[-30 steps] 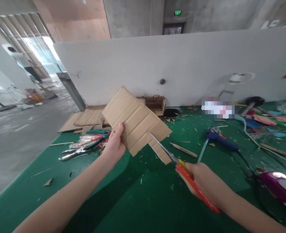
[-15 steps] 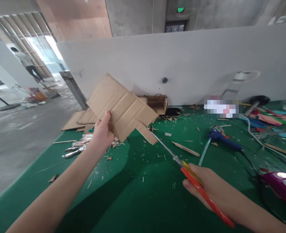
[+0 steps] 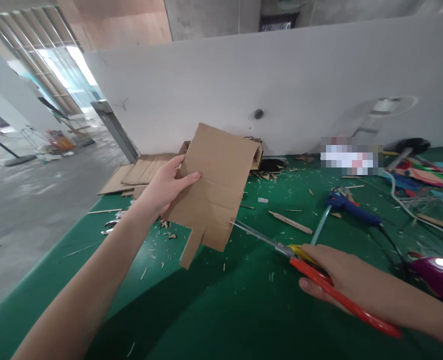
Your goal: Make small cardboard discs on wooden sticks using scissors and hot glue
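The person is holding a cut piece of corrugated cardboard (image 3: 215, 187) up off the green table (image 3: 213, 310) with the left hand (image 3: 164, 187), fingers spread over its near face and the thumb hidden behind it, so the hand is clamping the sheet along its left edge. The sheet is hanging tilted, with 1 narrow tab (image 3: 191, 247) sticking down from its lower edge. The right hand (image 3: 332, 272) is wrapped closed around the red and yellow handles of a pair of scissors (image 3: 300, 260), and the blades are lying nearly together with their tips touching the lower right corner of the sheet. As I judge it, the trimming step is under way, with the blades being lined up at that corner for another cut. That next cut is calling for the blades to be parted and slid onto the edge while the left hand is keeping the sheet steady and its fingers well away from the cut line. A blue glue gun (image 3: 351, 210) is lying further right on the table, a wooden stick (image 3: 291, 222) beside it, and flat cardboard offcuts (image 3: 138, 172) are stacked at the far left corner, with small scraps scattered about.
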The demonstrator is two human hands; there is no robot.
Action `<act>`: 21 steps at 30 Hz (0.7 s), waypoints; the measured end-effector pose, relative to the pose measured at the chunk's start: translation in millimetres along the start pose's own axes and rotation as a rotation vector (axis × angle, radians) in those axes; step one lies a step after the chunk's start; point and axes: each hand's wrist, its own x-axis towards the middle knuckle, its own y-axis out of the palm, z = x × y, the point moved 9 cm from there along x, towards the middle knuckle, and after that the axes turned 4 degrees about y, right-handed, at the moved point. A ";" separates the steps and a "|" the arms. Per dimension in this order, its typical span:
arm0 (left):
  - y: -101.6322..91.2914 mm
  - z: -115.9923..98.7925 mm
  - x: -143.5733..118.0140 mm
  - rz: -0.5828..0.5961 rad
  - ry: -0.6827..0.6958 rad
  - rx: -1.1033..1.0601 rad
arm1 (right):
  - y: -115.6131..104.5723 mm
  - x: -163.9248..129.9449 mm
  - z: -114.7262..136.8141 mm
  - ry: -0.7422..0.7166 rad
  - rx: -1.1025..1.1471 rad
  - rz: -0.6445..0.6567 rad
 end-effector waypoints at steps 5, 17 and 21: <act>2.3 -16.2 2.9 0.005 0.067 -0.045 | 14.4 2.3 -8.8 -0.027 -0.009 0.175; 47.4 -14.2 -6.0 0.261 0.126 0.142 | 12.5 3.6 13.5 -0.086 -0.047 0.254; 55.8 -11.7 -8.5 0.352 0.143 0.243 | 12.5 3.6 19.0 -0.085 -0.071 0.257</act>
